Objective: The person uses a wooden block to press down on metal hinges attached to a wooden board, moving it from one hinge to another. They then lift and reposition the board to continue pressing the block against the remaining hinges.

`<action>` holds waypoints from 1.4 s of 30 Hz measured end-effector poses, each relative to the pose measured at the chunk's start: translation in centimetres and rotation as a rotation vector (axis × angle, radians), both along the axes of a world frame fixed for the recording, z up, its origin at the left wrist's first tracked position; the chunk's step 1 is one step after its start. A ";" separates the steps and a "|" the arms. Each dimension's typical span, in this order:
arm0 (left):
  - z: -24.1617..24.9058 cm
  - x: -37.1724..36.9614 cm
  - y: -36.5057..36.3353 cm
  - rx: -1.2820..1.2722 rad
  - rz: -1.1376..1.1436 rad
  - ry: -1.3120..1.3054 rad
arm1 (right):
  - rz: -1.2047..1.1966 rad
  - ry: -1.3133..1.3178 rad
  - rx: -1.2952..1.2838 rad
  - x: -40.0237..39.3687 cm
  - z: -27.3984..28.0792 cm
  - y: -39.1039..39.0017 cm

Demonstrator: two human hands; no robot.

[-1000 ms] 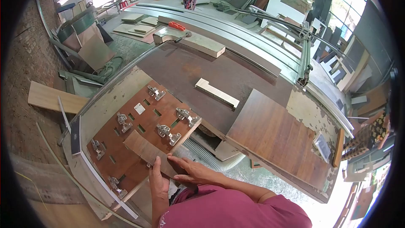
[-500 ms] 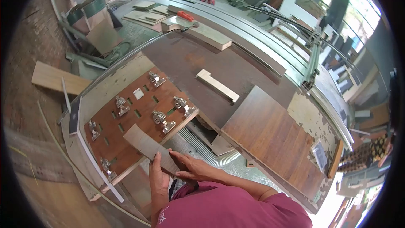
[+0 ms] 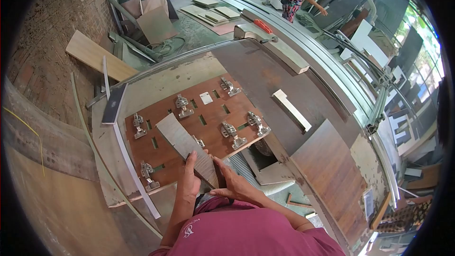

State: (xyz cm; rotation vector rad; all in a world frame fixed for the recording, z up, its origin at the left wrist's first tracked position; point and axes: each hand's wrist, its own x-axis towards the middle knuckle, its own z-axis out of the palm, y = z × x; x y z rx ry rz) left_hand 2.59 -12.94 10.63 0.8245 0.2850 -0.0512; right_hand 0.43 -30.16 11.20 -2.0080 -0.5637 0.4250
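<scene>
I hold a narrow grey-brown wooden strip (image 3: 184, 141) tilted in front of my body. My left hand (image 3: 190, 180) grips its left edge, thumb on the upper face. My right hand (image 3: 234, 185) is closed on the right edge near the lower end. The strip's far end overlaps a reddish-brown board (image 3: 175, 170) with several slots cut in it. Metal cabinet hinges are spread over that board, among them one at the back (image 3: 230, 86) and one at the front left (image 3: 149, 175). Another hinge (image 3: 199, 141) is partly hidden behind the strip.
An L-shaped pale wooden piece (image 3: 291, 110) lies on the dark tabletop. To the right is a brown panel (image 3: 327, 170); beyond the table run metal rails (image 3: 327, 61). A ribbed hose (image 3: 277, 188) passes below. Another person (image 3: 296, 0) stands at the back with an arm outstretched.
My view has swung left, so the scene sits further right. Both hands still hold the strip, and a hinge beside it has come into sight. The person at the back shows more fully.
</scene>
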 end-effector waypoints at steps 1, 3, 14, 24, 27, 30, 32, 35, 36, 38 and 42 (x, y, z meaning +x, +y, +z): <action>0.0 0.3 0.8 0.024 0.021 -0.002 | -0.029 -0.076 0.006 0.2 -0.6 0.9; -0.3 0.8 2.4 0.039 0.022 0.009 | -0.029 -0.092 0.019 0.7 -1.2 2.8; -1.8 1.4 8.0 0.188 0.050 0.032 | 0.018 0.115 0.042 2.3 -1.7 8.6; -3.8 2.4 8.6 0.211 0.120 0.133 | 0.118 0.178 0.059 4.8 -1.3 8.7; -3.1 2.7 8.5 0.223 0.136 0.139 | 0.120 0.206 0.039 5.3 -1.0 8.8; -2.1 2.8 8.2 0.231 0.144 0.163 | 0.125 0.200 0.057 5.7 -1.2 8.7; -2.3 2.8 8.0 0.230 0.146 0.187 | 0.122 0.216 0.069 5.8 -1.3 8.5; -2.8 3.0 7.9 0.275 0.178 0.168 | 0.131 0.218 0.090 5.9 -1.5 8.4; -2.3 2.9 7.9 0.256 0.162 0.181 | 0.135 0.206 0.075 5.9 -1.7 8.4; -2.1 2.9 8.0 0.242 0.146 0.196 | 0.137 0.195 0.065 5.9 -1.9 8.4; -2.4 3.0 8.0 0.250 0.130 0.190 | 0.136 0.222 0.051 5.9 -2.1 8.3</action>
